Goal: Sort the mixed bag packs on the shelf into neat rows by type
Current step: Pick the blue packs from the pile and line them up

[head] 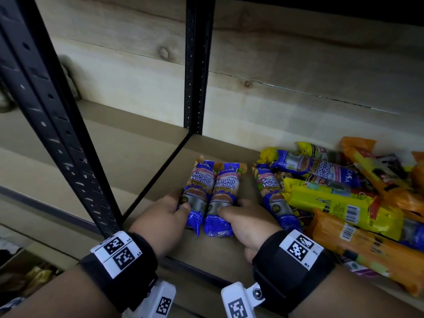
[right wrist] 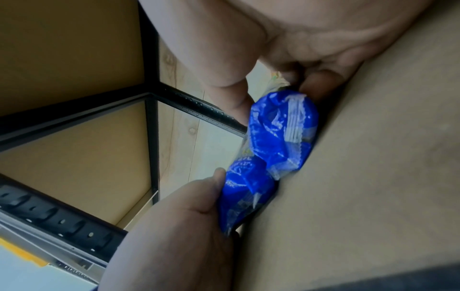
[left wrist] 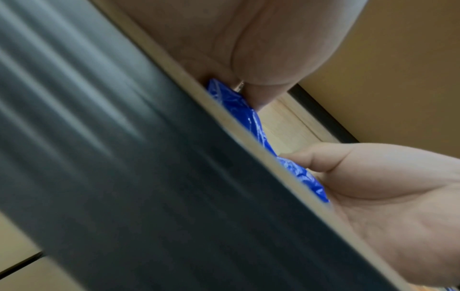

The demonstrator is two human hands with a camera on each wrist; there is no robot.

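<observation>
Two blue "Singlet Handle" garbage-bag packs lie side by side near the left end of the shelf board. My left hand grips the left blue pack, thumb on top. My right hand grips the right blue pack the same way. The right wrist view shows my right hand curled round the right pack's end, with the left hand on the left pack below it. The left wrist view shows only a strip of blue pack beside my left hand.
A third blue pack lies just right of the pair, against a loose pile of yellow packs, orange packs and more blue ones. Black steel uprights stand at the back and front left. A wooden wall backs the shelf.
</observation>
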